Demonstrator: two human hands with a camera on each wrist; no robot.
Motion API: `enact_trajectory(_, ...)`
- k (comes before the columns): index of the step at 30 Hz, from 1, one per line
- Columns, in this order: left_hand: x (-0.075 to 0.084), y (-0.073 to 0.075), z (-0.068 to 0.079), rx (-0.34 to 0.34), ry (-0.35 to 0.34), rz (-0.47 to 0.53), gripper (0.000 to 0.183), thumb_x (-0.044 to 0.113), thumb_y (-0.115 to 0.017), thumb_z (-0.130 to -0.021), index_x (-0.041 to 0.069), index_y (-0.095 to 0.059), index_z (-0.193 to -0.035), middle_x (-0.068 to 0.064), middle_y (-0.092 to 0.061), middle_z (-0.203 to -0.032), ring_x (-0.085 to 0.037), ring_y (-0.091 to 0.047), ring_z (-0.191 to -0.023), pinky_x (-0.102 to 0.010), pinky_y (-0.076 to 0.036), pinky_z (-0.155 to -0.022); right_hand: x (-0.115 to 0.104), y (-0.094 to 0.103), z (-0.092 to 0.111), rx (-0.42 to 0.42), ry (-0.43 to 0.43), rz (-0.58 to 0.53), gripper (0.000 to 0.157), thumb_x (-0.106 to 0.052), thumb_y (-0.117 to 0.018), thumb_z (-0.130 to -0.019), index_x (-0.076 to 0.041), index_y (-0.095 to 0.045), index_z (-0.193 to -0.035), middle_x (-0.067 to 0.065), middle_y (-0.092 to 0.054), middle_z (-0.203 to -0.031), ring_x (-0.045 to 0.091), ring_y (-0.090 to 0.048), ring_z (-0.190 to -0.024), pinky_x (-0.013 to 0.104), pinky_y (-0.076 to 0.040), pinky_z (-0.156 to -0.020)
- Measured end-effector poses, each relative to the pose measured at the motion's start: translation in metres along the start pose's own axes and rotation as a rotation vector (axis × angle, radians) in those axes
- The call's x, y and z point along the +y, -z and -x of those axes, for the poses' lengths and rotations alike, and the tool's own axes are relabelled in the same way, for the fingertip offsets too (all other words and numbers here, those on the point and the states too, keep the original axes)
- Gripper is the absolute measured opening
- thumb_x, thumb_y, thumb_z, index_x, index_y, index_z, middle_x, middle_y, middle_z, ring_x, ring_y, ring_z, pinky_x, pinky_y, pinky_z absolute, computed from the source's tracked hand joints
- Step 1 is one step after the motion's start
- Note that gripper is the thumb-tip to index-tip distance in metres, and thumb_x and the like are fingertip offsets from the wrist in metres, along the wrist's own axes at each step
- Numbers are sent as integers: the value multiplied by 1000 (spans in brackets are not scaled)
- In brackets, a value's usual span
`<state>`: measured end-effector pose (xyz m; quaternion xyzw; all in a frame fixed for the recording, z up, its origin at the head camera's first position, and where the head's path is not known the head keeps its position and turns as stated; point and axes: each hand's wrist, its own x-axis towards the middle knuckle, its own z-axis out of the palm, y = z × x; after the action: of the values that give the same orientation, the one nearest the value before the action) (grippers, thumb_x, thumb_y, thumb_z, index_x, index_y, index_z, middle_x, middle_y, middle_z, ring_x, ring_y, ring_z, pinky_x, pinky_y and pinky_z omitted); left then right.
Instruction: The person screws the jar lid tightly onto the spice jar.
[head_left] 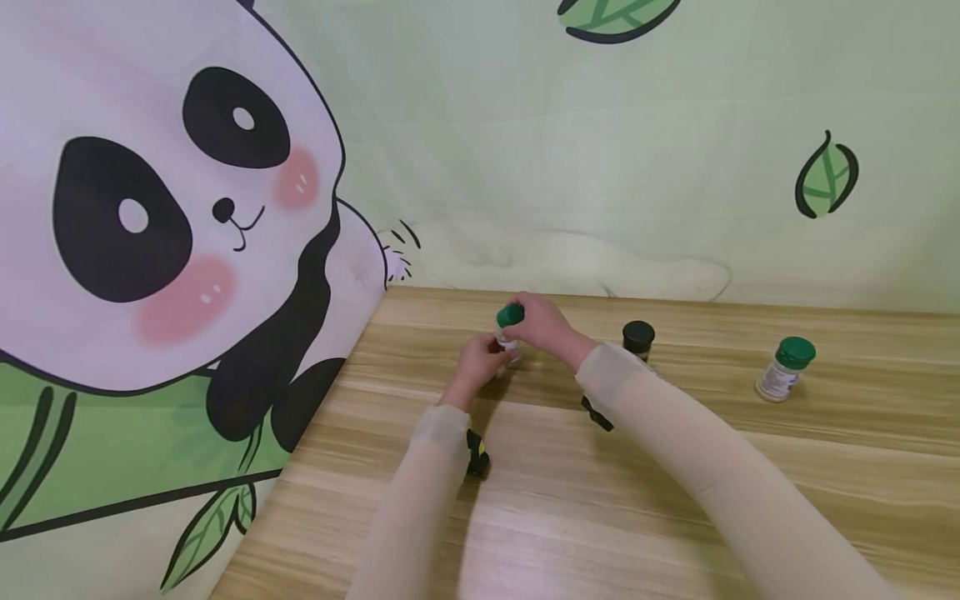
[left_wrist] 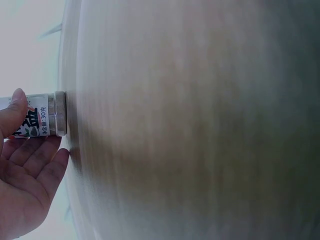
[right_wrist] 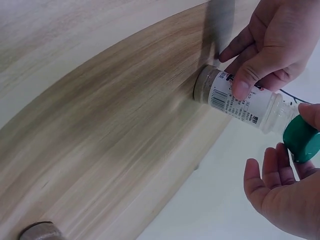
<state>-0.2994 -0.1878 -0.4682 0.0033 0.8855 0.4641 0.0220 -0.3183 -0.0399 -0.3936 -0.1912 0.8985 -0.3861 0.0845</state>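
A small clear spice jar (right_wrist: 242, 102) with a white printed label stands on the wooden table, a little powder at its base. My left hand (head_left: 478, 368) grips its body, thumb across the label, as the left wrist view (left_wrist: 30, 175) also shows. The green lid (right_wrist: 301, 139) is at the jar's top, tilted against the neck, and part of the clear neck shows below it. Thumb and fingers of my right hand (head_left: 550, 329) pinch that lid; its other fingers are spread beside it in the right wrist view.
On the wooden table (head_left: 555, 517), a black-lidded jar (head_left: 638, 337) stands right of my hands, partly hidden by the right sleeve. Farther right is another green-lidded jar (head_left: 783, 371). A panda-printed cloth (head_left: 525, 167) hangs behind the table and along its left side.
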Motion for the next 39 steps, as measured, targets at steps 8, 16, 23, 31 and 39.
enact_trajectory(8, 2, 1, 2, 12, -27, -35, 26, 18, -69, -93, 0, -70, -112, -19, -72, -112, -20, -61, -91, -28, -51, -78, 2, -6, -5, 13, 22, -19, 42, -15, -69, -86, 2, -57, -122, 20, -63, -120, 29, -61, -103, 37, -53, -89)
enact_trajectory(16, 2, 0, 2, 24, -39, -32, 25, 14, -68, -92, 0, -71, -112, -19, -72, -110, -20, -60, -90, -27, -50, -77, 9, -14, -10, 26, 26, -28, 40, -15, -70, -86, 5, -58, -118, 20, -63, -117, 27, -60, -100, 37, -52, -89)
enact_trajectory(23, 0, 1, -1, 18, -17, -58, 26, 19, -69, -92, 1, -71, -111, -18, -72, -107, -17, -58, -84, -24, -48, -72, 9, -14, -9, 11, 45, -9, 35, -15, -69, -87, 5, -61, -115, 20, -66, -112, 26, -60, -97, 37, -51, -88)
enact_trajectory(31, 3, 1, 0, 23, -10, -72, 26, 20, -71, -91, 1, -72, -110, -18, -73, -107, -17, -59, -84, -25, -49, -73, 12, -17, -9, 16, 29, -55, 35, -16, -69, -88, 5, -61, -115, 21, -67, -112, 27, -61, -99, 37, -51, -90)
enact_trajectory(39, 7, 3, 2, 30, 7, -79, 25, 19, -71, -91, 0, -72, -108, -17, -73, -101, -15, -56, -79, -21, -44, -68, 13, -20, -6, 6, 13, -121, 37, -16, -68, -90, 5, -60, -120, 22, -66, -119, 31, -62, -109, 42, -49, -98)
